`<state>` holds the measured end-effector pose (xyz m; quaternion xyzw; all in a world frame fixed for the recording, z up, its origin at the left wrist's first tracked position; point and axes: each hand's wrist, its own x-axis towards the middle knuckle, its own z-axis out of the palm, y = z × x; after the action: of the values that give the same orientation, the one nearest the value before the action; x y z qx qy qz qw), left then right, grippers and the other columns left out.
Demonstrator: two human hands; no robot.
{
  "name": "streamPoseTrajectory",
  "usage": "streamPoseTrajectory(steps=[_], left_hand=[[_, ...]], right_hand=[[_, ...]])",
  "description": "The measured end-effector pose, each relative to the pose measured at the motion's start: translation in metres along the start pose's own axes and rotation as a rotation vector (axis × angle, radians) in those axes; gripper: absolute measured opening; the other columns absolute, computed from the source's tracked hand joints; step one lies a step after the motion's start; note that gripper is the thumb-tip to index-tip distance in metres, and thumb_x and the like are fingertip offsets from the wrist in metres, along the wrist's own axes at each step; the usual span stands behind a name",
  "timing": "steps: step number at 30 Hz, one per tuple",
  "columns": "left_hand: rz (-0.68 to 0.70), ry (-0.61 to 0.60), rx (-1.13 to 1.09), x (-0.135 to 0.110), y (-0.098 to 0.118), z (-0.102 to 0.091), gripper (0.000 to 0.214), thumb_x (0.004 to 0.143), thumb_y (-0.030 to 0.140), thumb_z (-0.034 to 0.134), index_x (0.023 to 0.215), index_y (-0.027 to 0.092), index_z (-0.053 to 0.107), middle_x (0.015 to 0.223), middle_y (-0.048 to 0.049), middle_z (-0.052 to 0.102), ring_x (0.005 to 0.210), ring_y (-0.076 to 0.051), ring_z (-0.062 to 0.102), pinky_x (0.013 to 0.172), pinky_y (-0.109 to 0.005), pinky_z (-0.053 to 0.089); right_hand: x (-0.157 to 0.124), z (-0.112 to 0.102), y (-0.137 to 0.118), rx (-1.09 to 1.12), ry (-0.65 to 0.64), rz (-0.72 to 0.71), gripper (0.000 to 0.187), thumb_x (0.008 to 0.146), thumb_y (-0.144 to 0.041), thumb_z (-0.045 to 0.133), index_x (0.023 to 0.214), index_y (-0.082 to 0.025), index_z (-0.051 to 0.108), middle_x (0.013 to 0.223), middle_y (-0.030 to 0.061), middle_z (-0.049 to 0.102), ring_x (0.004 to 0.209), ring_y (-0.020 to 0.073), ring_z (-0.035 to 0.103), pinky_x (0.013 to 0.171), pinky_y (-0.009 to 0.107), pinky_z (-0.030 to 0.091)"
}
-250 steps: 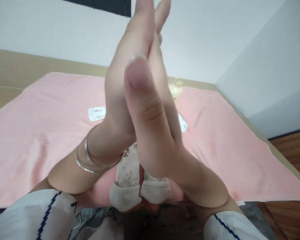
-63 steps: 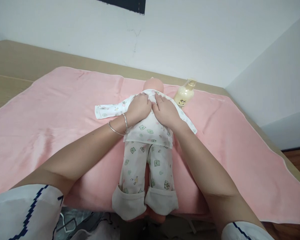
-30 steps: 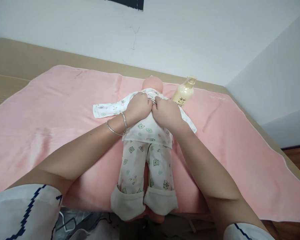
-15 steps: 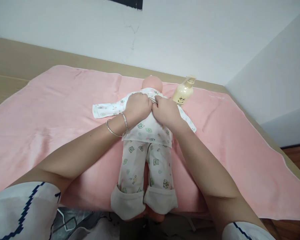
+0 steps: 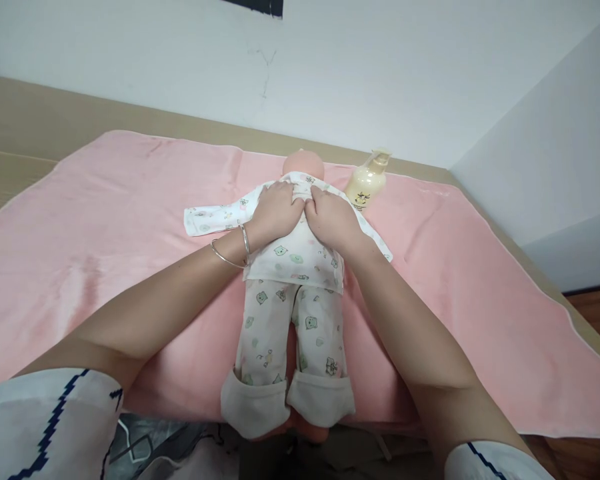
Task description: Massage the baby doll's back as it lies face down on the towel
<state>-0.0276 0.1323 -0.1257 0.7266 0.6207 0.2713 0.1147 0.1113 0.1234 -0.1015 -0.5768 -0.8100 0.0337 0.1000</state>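
A baby doll in white printed clothes lies face down on a pink towel, head toward the wall. My left hand, with two silver bangles on the wrist, rests flat on the doll's upper back, fingers stretched toward the collar. My right hand lies flat beside it, thumbs nearly touching at the middle of the back. Both hands press on the shirt; neither holds anything. The doll's trouser cuffs hang over the near edge.
A cream pump bottle stands just right of the doll's head. The wooden table meets a white wall at the back and right. The table's right edge drops to a wooden floor.
Half a second ago my fingers were curled, bunching the shirt near the collar. Now both hands have flattened out on the doll's back. Much earlier my palms were pressed together in front of the camera.
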Motion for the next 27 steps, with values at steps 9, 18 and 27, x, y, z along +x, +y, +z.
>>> streamPoseTrajectory(steps=[9, 18, 27], left_hand=[[0.031, 0.110, -0.076, 0.004, -0.011, 0.012, 0.018, 0.091, 0.025, 0.038, 0.089, 0.021, 0.056, 0.114, -0.0145, 0.072, 0.112, -0.029, 0.062, 0.108, -0.047, 0.046], [0.031, 0.128, -0.121, 0.004, -0.011, 0.012, 0.018, 0.090, 0.025, 0.041, 0.087, 0.021, 0.058, 0.110, -0.0131, 0.073, 0.109, -0.028, 0.063, 0.103, -0.044, 0.047], [0.040, 0.137, -0.162, 0.003, -0.010, 0.011, 0.023, 0.090, 0.025, 0.041, 0.094, 0.019, 0.063, 0.110, -0.0132, 0.074, 0.111, -0.028, 0.062, 0.108, -0.044, 0.047]], right_hand=[[-0.014, -0.005, -0.019, -0.067, 0.024, 0.011, 0.041, 0.101, -0.022, 0.032, 0.122, -0.012, 0.066, 0.112, 0.0157, 0.071, 0.103, 0.0289, 0.066, 0.088, 0.036, 0.048], [-0.008, 0.005, -0.013, 0.067, 0.058, -0.036, 0.050, 0.102, -0.022, 0.027, 0.135, -0.008, 0.062, 0.135, 0.0188, 0.064, 0.121, 0.0290, 0.060, 0.110, 0.041, 0.046], [-0.002, 0.011, -0.010, 0.097, 0.047, -0.043, 0.062, 0.103, -0.022, 0.027, 0.160, -0.002, 0.044, 0.162, 0.0198, 0.044, 0.156, 0.0322, 0.037, 0.133, 0.048, 0.030]])
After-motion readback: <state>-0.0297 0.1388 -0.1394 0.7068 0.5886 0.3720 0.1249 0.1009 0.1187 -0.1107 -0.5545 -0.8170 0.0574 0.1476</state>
